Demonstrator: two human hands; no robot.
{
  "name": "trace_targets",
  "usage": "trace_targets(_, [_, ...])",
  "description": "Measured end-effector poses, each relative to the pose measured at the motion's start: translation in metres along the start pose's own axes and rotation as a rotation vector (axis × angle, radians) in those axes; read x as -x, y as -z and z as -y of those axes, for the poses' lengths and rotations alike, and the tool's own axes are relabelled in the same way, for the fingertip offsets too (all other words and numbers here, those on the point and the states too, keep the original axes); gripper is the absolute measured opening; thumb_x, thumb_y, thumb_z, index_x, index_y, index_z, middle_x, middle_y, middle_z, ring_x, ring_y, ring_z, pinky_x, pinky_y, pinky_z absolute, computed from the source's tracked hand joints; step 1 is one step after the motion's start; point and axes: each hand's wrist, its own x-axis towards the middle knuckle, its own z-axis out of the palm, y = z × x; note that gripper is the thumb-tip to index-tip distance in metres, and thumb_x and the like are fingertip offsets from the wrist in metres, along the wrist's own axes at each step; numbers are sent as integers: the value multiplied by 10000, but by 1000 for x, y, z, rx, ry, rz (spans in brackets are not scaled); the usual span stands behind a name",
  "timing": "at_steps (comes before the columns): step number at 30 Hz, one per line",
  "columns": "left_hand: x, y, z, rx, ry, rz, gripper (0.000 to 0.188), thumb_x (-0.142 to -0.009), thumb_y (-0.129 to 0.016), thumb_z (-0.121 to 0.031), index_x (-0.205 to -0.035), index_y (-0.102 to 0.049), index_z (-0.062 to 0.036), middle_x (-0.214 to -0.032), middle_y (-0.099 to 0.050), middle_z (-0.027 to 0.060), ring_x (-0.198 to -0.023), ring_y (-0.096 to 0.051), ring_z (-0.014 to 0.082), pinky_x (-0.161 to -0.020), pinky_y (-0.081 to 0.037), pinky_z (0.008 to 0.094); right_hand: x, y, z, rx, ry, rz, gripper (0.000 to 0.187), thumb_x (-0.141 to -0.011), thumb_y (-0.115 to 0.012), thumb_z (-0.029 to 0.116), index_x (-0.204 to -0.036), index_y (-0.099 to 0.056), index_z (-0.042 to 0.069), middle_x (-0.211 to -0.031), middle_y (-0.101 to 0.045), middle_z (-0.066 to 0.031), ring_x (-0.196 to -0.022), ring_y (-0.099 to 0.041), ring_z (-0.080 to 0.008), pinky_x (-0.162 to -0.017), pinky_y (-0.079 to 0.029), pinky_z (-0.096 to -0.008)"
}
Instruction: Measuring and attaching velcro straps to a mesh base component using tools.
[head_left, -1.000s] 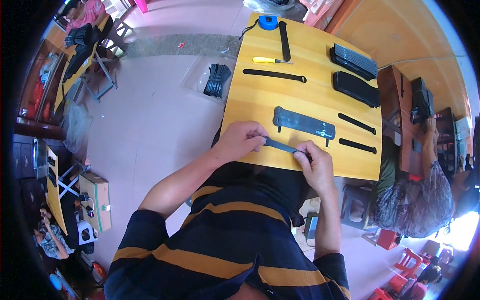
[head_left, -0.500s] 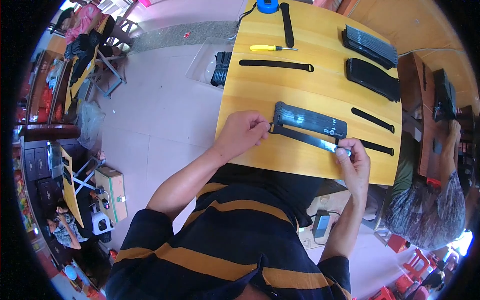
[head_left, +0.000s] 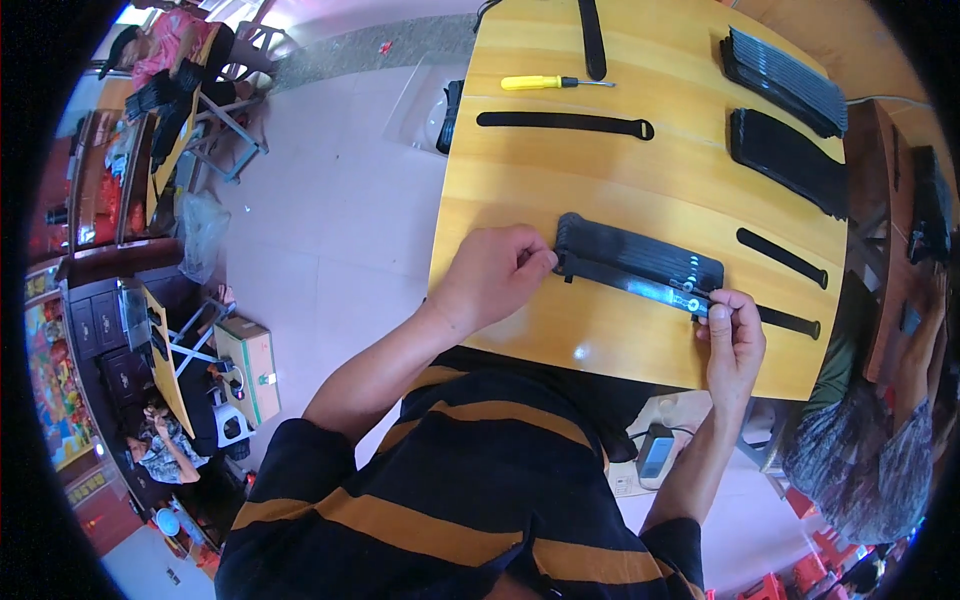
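Note:
Between my two hands stretches a black strap in a glossy clear sleeve (head_left: 630, 284), lying along the near side of a row of similar sleeved straps (head_left: 640, 248). My left hand (head_left: 495, 275) has its thumb and forefinger closed on the left end, where a small dark tab shows. At the other end, by a pale printed patch, my right hand (head_left: 735, 330) pinches the sleeve between thumb and fingers. A loose black strap (head_left: 790, 320) with an end loop lies just right of my right hand, and another strap (head_left: 782, 257) lies behind it.
On the wooden table (head_left: 500, 200) are a yellow screwdriver (head_left: 535, 83), a black strap with a ring (head_left: 560, 123) and another strap (head_left: 592, 40). Two stacks of black straps, one sleeved (head_left: 785, 80) and one bare (head_left: 788, 160), stand at the back right. Other people sit at tables left and right.
The sleeved strap now lies closer against the row, with both hands still at its ends. The view has shifted, so the table's far edge and the blue item there are out of frame.

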Motion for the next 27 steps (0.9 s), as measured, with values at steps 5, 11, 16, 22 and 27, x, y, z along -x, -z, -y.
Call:
trace_targets(5, [-3, -1, 1, -33, 10, -6, 168, -967, -682, -124, -861, -687, 5, -638, -623, 23, -589, -551, 65, -540, -441, 270, -2, -2, 1, 60, -19, -22, 151, -1053, -626, 151, -1123, -652, 19, -850, -634, -3, -737, -562, -65, -660, -474, -208])
trace_targets(11, [-4, 2, -6, -44, 33, 5, 171, -962, -690, -126, -855, -686, 8, -620, -596, 31, -578, -509, 73, -528, -418, 285, -3, -5, 0, 101, -19, -46, 149, -1052, -631, 156, -1101, -661, 19, -849, -637, -2, -734, -570, -65, -649, -480, -211])
trace_targets(16, [-5, 2, -7, -85, 4, -12, 170, -951, -700, -128, -850, -683, 8, -611, -575, 39, -575, -494, 77, -523, -412, 294, -4, -4, -1, 134, -31, -56, 149, -1050, -635, 158, -1092, -666, 18, -830, -636, -2, -720, -568, -59, -638, -476, -208])
trace_targets(22, [-5, 1, -9, -61, 14, -16, 177, -942, -705, -132, -835, -677, 6, -608, -572, 58, -560, -486, 91, -518, -408, 309, -5, -7, 5, 187, -47, -78, 141, -1046, -639, 149, -1077, -676, 17, -790, -625, 7, -686, -555, -53, -616, -462, -203])
trace_targets(27, [-5, 0, -7, -81, -32, -36, 183, -940, -703, -144, -832, -678, 1, -614, -587, 95, -535, -504, 133, -515, -413, 333, -7, -7, 2, 176, -46, -85, 136, -1043, -643, 139, -1075, -685, 15, -779, -628, 9, -672, -550, -46, -606, -461, -200])
